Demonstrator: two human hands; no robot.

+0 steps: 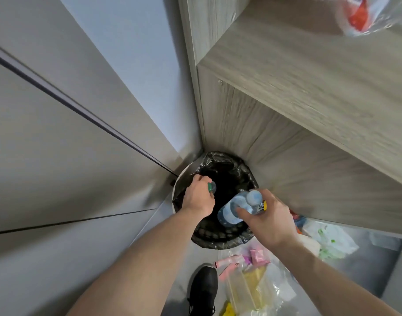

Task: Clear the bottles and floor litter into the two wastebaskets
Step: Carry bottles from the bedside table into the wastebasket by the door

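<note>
A wastebasket (pixel 245 169) lined with a black bag stands on the floor in the corner between the wall and a wooden cabinet. My left hand (pixel 199 196) is over its left rim, closed around a bottle with a green cap (pixel 212 187); most of that bottle is hidden by the hand. My right hand (pixel 267 216) is over the basket's right side and grips clear plastic water bottles (pixel 235 209), at least two, held bottom-up above the opening. Plastic bags and wrappers (pixel 259 281) lie on the floor below my right arm.
A wood-grain cabinet (pixel 309 110) overhangs the basket on the right, with a clear bag holding something red (pixel 366 17) on top. White wall panels (pixel 58 156) close off the left. My black shoe (pixel 203 290) stands just in front of the basket. A white bag with green print (pixel 332 240) lies under the cabinet edge.
</note>
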